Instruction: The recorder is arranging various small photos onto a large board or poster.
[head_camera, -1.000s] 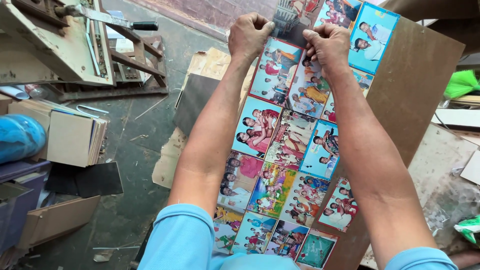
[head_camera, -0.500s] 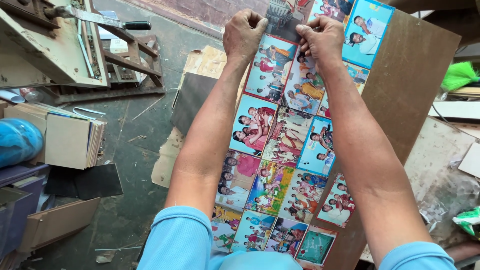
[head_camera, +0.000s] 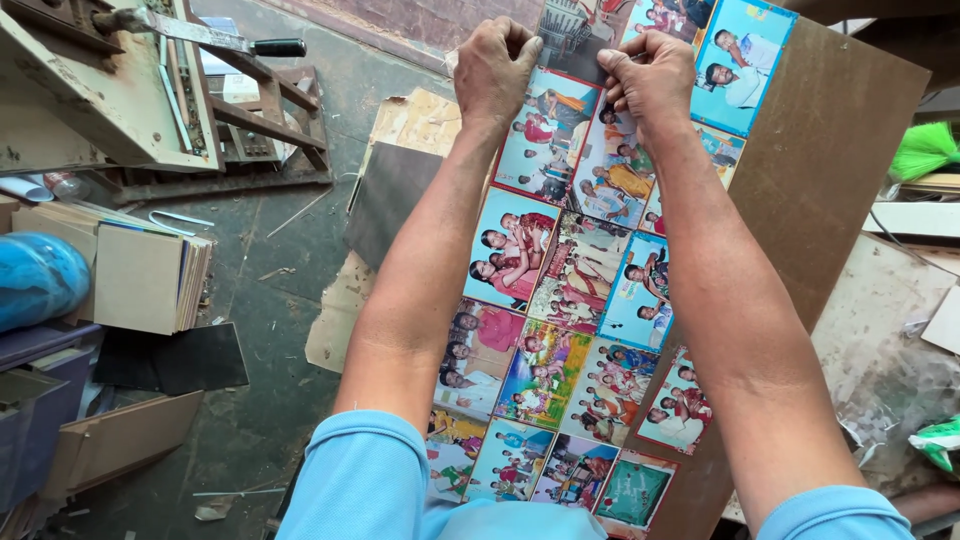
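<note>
1. Photo sheet (head_camera: 560, 330), a long grid of colour prints, lying on brown board (head_camera: 830, 170); top end pinched by both hands near 12 o'clock, rest running down toward 6 o'clock between the forearms.
2. Left hand (head_camera: 497, 68) at about 11 o'clock, fingers curled shut, gripping the sheet's upper edge between thumb and fingertips.
3. Right hand (head_camera: 650, 80) just beside it at about 12 o'clock, likewise closed in a pinch on the same upper edge, thumbs nearly meeting.
4. Compared with a second ago: hands slightly nearer the top of view, grip unchanged, sheet in the same place on the board; view shifted a little.
5. Both arms stretched straight forward, forearms converging toward the hands, blue sleeves (head_camera: 365, 480) at 6 o'clock.
6. Outward: wooden stand (head_camera: 110, 90) with black-handled blade (head_camera: 200, 35) at 10 o'clock; stack of boards (head_camera: 140, 275) and blue rounded object (head_camera: 35, 280) at 9 o'clock; cardboard scraps (head_camera: 420, 125) left of the sheet; green bristles (head_camera: 925, 150) at 2 o'clock.
</note>
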